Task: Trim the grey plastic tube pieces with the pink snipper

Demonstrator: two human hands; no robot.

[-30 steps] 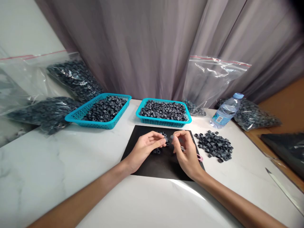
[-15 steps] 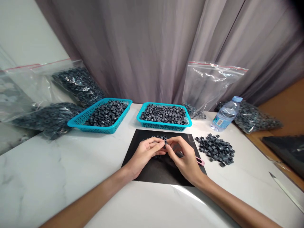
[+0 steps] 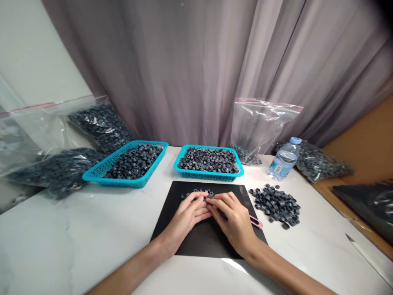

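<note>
Both hands rest low on a black mat (image 3: 184, 246) in the middle of the table. My left hand (image 3: 186, 216) has its fingers curled and pressed together. Its tips meet those of my right hand (image 3: 233, 219) just behind a short row of small dark rings (image 3: 198, 192) on the mat. The right fingers are bunched towards the left hand. What the fingertips pinch between them is hidden. A pink tool (image 3: 257, 223) pokes out from under my right hand at the mat's right edge.
Two teal baskets (image 3: 95, 175) (image 3: 208, 176) full of dark rings stand behind the mat. A loose pile of rings (image 3: 276, 204) lies to the right, near a water bottle (image 3: 282, 160). Clear bags of rings (image 3: 58, 168) (image 3: 322, 164) sit at both sides. A blade (image 3: 365, 250) lies at the right edge.
Both hands have come down from above the mat and closed together, fingertips now touching. The camera has tilted, so the whole scene sits lower in the view.
</note>
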